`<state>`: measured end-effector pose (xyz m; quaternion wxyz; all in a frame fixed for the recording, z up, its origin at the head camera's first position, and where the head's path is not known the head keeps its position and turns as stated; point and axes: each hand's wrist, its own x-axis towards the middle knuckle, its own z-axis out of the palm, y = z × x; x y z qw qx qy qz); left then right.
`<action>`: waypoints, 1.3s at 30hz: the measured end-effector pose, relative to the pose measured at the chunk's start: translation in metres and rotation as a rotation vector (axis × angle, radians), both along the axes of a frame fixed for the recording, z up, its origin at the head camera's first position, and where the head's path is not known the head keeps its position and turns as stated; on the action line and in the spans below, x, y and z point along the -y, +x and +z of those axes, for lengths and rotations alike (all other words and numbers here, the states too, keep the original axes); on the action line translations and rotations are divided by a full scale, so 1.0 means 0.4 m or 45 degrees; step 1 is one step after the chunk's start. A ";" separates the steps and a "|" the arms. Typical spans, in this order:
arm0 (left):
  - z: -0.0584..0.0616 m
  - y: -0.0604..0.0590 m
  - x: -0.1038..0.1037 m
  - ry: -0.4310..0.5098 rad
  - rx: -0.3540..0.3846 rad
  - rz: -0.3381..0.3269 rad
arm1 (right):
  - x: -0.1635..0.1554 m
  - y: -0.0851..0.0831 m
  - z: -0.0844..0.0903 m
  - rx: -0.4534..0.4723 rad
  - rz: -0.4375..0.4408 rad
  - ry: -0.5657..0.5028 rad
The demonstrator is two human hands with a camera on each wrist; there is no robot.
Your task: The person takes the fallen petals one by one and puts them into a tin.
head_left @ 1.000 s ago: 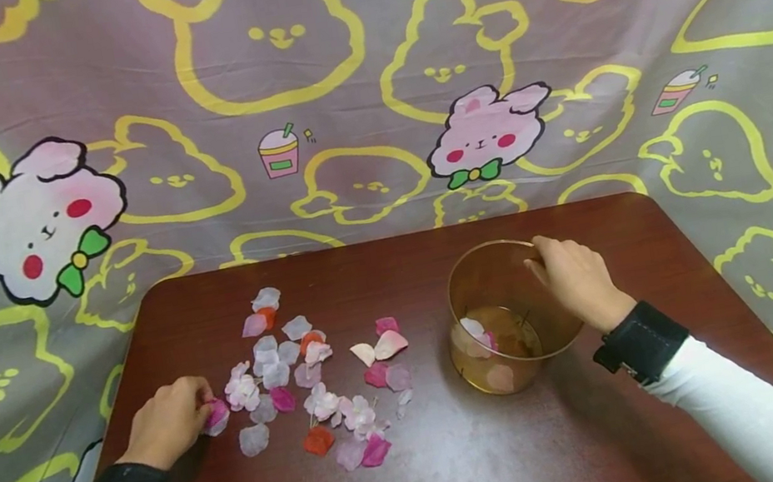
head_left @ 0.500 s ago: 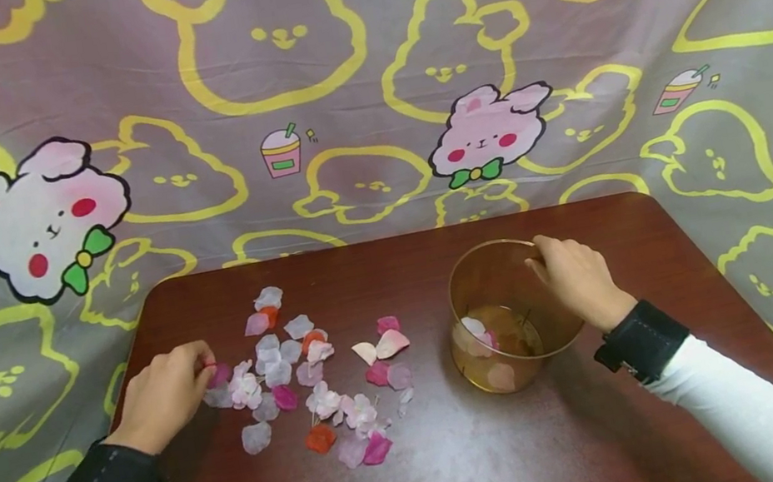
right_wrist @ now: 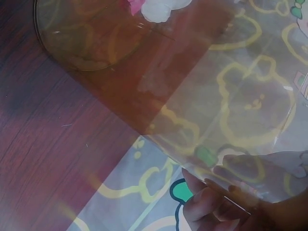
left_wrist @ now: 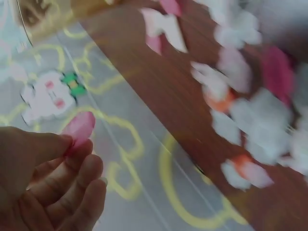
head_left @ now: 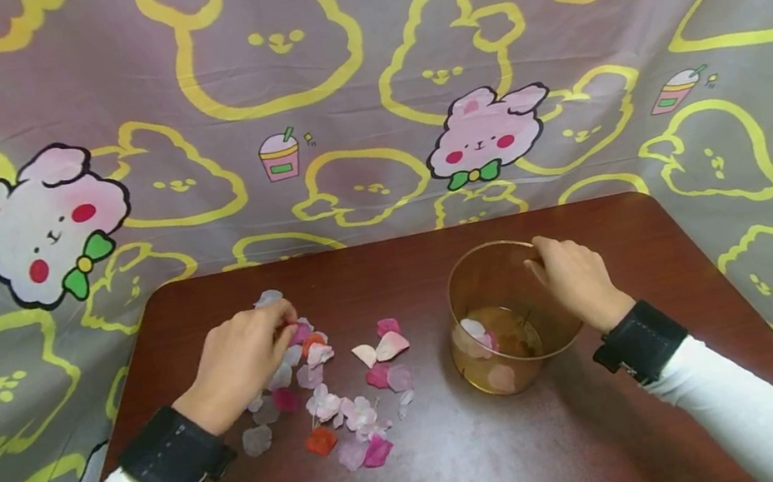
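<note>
A pink petal (left_wrist: 80, 129) is pinched between thumb and forefinger of my left hand (head_left: 242, 363), raised over the scattered petals. In the left wrist view the other fingers of that hand (left_wrist: 57, 178) curl loosely. My right hand (head_left: 580, 283) grips the rim of a clear amber bucket (head_left: 479, 370), thumb on the inside and fingers outside. Through the bucket's wall, white and pink petals (head_left: 475, 328) show at its bottom. The right wrist view has the right hand (right_wrist: 226, 202) at the rim, seen partly through the amber wall (right_wrist: 159, 96).
Loose white, pink and red petals and small blossoms (head_left: 359, 416) lie across the left and middle of the brown table (head_left: 460, 465). Two pale petals (head_left: 382, 348) lie nearer the bucket. A cartoon-printed cloth (head_left: 339, 130) hangs behind and beside the table.
My left hand has picked up a pink petal at the left edge of the pile and carried it right, over the other petals. The right hand and bucket have stayed put.
</note>
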<state>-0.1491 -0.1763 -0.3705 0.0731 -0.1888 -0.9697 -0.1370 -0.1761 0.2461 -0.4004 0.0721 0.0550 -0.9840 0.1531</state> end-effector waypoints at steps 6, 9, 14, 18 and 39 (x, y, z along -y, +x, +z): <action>0.015 0.005 -0.116 0.029 -0.126 -0.172 | 0.005 -0.002 -0.001 0.005 0.003 0.001; 0.027 0.010 -0.170 0.049 -0.185 -0.248 | 0.006 -0.003 -0.001 0.000 0.009 0.005; 0.047 0.020 -0.257 0.101 -0.250 -0.346 | 0.006 -0.004 0.001 -0.004 0.015 0.006; 0.057 0.034 -0.328 0.143 -0.310 -0.423 | 0.005 -0.003 0.004 -0.004 0.004 0.008; 0.003 0.064 -0.450 -0.001 -0.218 -0.592 | -0.001 0.002 -0.001 0.011 0.000 0.000</action>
